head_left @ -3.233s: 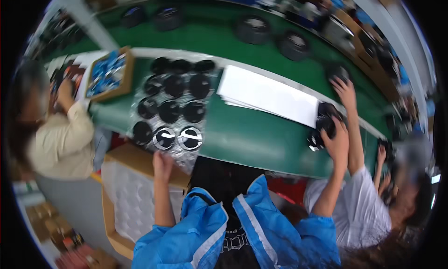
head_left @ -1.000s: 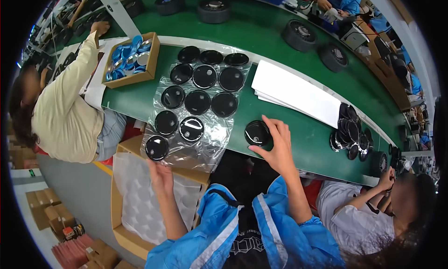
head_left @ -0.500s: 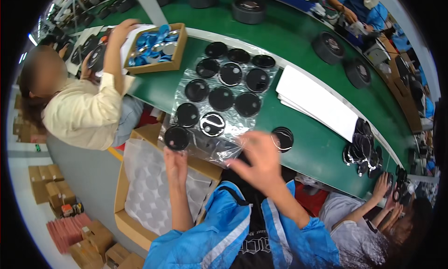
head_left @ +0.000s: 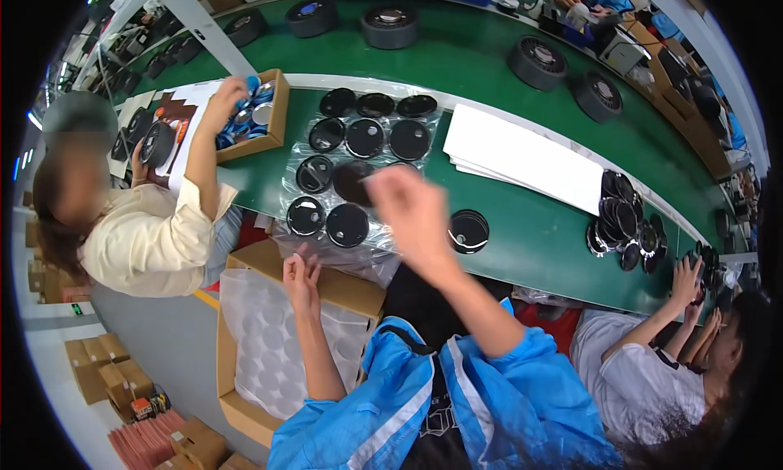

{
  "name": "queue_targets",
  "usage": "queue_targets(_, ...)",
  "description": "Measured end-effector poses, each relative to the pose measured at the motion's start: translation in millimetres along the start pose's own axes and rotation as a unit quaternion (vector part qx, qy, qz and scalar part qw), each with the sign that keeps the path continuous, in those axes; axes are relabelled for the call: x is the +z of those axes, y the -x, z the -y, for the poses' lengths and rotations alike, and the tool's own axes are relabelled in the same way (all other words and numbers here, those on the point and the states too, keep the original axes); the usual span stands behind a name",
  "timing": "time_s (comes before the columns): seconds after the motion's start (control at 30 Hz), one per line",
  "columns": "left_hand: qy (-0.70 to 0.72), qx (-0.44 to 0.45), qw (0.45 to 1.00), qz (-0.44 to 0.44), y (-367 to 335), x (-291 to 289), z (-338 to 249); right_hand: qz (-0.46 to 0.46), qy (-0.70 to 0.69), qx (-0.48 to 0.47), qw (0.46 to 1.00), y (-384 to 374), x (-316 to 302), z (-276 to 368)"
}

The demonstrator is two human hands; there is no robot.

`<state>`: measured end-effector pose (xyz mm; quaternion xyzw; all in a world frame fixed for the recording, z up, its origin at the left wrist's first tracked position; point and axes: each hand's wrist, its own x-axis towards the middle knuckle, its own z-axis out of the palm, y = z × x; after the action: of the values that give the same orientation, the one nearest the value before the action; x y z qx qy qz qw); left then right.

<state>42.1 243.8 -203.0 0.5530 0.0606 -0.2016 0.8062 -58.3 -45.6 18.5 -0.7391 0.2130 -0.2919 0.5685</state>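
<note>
Black round covers (head_left: pixel 364 138) lie in rows on a clear plastic sheet (head_left: pixel 289 180) on the green table. My right hand (head_left: pixel 412 217), smeared by motion, reaches over the right side of the sheet. Its fingertips meet the edge of a blurred black cover (head_left: pixel 351 183), pinching it; the covers around it look sharp. My right hand hides part of another cover in that row. By the sheet's near edge my left hand (head_left: pixel 302 284) is raised, fingers loosely bent and apart, with nothing visible in them. Another black cover (head_left: pixel 469 231) sits right of the sheet.
An opened carton (head_left: pixel 236 372) with a white dotted liner stands below the table edge. White sheets (head_left: pixel 522 160) and a heap of black covers (head_left: pixel 624 217) lie rightward. A co-worker at left reaches into a tray (head_left: pixel 277 115) of blue-filmed discs; others sit at right.
My right hand has moved left and up over the covers. My left hand has come away from the near-left cover, which is gone from its place. The view has shifted.
</note>
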Motion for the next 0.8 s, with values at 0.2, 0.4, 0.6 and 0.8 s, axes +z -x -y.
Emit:
queue_targets(0.2, 0.0, 0.032, 0.999, -0.031, 32.7, 20.7, -36.8, -0.179, -0.123, 0.206, 0.954, 74.6, -181.2, -52.5)
queue_targets(0.4, -0.087, 0.214, 0.959, -0.161, 49.8, 38.0, -62.6, -0.181, 0.233, 0.216, 0.93, 145.9, -204.0, -61.6)
queue_targets(0.6, -0.342, 0.363, 0.866, 0.015, 90.3, 177.2, -72.7, -0.17, 0.343, 0.039, 0.923, 90.9, -244.9, -28.7)
queue_targets(0.8, -0.518, 0.391, 0.657, 0.383, 147.2, 352.8, -22.2, -0.013, 0.482, -0.199, 0.853, -27.6, -247.3, -63.7)
